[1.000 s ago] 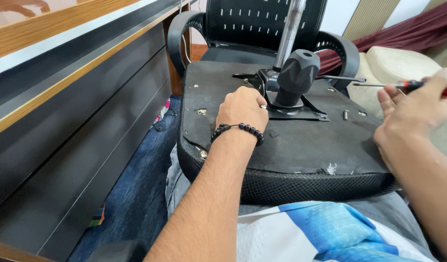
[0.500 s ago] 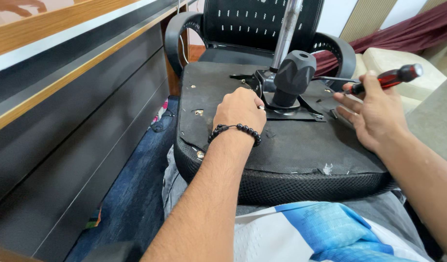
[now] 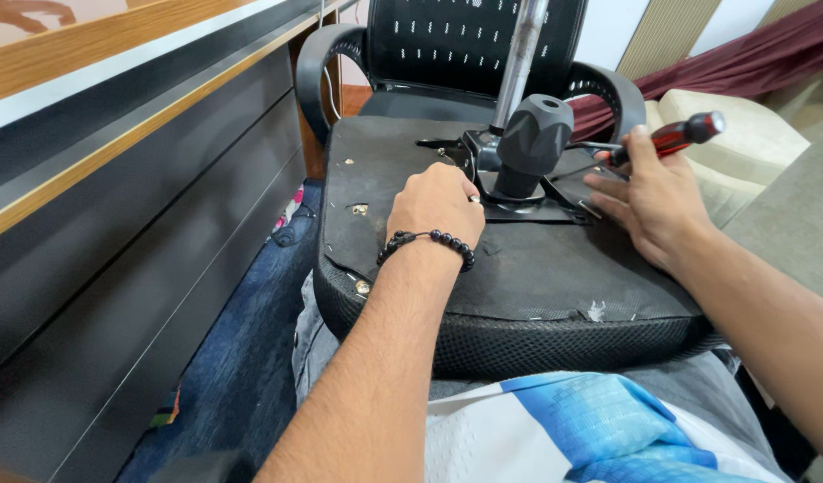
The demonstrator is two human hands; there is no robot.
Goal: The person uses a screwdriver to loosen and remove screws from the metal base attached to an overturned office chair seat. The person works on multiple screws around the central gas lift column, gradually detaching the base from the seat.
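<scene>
An office chair seat (image 3: 554, 268) lies upside down on my lap, its black underside facing up. A metal mounting plate (image 3: 527, 204) with a black plastic shroud (image 3: 529, 141) and a chrome post (image 3: 517, 67) sits at its middle. My left hand (image 3: 436, 206), a dark bead bracelet on the wrist, is closed and rests on the seat against the plate's left edge. My right hand (image 3: 651, 201) holds a red and black screwdriver (image 3: 669, 139) under the thumb, fingers spread on the plate's right side.
A second black mesh office chair (image 3: 469, 45) stands just behind the seat. A dark desk front with wood trim (image 3: 116, 206) runs along the left. Blue carpet (image 3: 241, 358) lies below. A beige cushioned seat (image 3: 724, 125) and maroon cloth (image 3: 742, 54) are at the right.
My right hand has come in from the far right with the screwdriver and settled by the plate's right side. The left hand has stayed put.
</scene>
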